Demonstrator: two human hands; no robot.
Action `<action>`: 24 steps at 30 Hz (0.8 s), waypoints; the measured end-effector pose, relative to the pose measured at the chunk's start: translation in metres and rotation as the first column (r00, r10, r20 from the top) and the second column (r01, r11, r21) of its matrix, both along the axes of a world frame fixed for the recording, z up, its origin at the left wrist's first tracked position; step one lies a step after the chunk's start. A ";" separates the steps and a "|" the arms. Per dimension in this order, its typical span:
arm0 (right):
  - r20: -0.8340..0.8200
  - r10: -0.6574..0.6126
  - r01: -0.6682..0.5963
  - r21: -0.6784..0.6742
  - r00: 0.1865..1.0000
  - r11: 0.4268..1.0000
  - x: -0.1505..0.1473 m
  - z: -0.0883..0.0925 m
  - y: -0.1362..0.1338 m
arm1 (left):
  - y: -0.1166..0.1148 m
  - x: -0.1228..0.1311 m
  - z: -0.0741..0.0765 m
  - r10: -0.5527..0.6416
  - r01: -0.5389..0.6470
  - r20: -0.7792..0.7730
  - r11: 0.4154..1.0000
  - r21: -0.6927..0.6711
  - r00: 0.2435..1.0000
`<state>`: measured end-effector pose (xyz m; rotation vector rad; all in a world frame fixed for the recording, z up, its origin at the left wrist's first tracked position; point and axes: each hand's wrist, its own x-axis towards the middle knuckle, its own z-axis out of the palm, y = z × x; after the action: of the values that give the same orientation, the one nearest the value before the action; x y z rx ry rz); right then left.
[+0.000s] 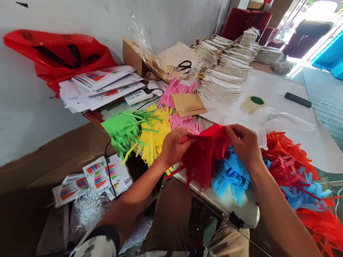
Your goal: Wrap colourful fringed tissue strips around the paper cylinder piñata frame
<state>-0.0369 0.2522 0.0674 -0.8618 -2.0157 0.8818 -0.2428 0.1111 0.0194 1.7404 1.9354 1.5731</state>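
Note:
My left hand (174, 145) and my right hand (244, 145) both pinch the top edge of a bundle of red fringed paper (204, 155), held just above the table's near edge. Its cut strips hang down. Under it lies blue fringed paper (231, 174). Left of my left hand lie yellow fringed paper (155, 137) and green fringed paper (123, 129). Pink fringed paper (186, 123) sits just behind the bundle.
A heap of red and blue fringe (297, 167) fills the right. Behind are a brown envelope (189, 104), a tape roll (254, 103), a clear lid (246, 124), stacks of paper bags (224, 68), scissors (184, 66), a phone (297, 100), printed cards (102, 83) and a red plastic bag (59, 54).

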 end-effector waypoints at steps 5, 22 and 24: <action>-0.147 -0.135 0.136 -0.003 0.980 0.991 0.010 0.005 0.009 | 0.001 -0.011 0.010 -0.138 0.134 -0.071 0.989 -0.060 0.988; -0.115 -0.180 0.205 0.265 0.977 0.942 0.028 0.021 -0.029 | 0.019 -0.002 0.041 -0.127 0.120 0.062 0.987 0.105 0.990; -0.152 -0.207 0.243 0.285 0.967 0.927 0.026 0.018 -0.031 | 0.020 0.000 0.041 -0.091 0.079 0.102 0.990 0.115 0.991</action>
<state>-0.0112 0.2211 0.0854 -0.8256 -1.8410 0.4690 -0.2423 0.1307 0.0608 1.7157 1.7326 1.7357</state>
